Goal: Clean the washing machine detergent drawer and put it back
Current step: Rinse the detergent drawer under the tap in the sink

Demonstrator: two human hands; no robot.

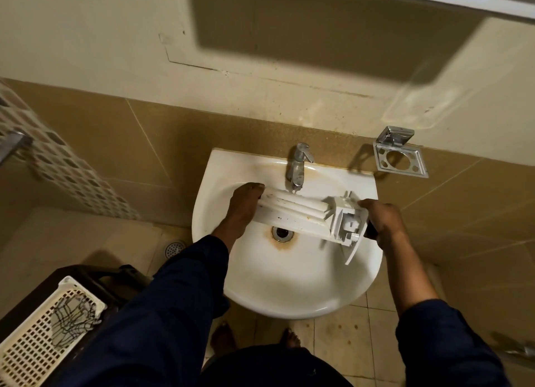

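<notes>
Past my sleeves point(162, 314), my left hand point(244, 205) and right hand point(382, 221) grip opposite ends of the drawer point(298, 212) over the sink point(289, 285).

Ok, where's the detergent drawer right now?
Centre of the head view: the detergent drawer is held across the sink, under the tap and above the drain, left hand at one end, right hand at the other.

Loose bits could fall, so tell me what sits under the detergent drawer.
The detergent drawer is held over the white sink. The rust-ringed drain shows just past its near edge. The basin directly beneath the drawer is covered, so anything there cannot be seen.
</notes>
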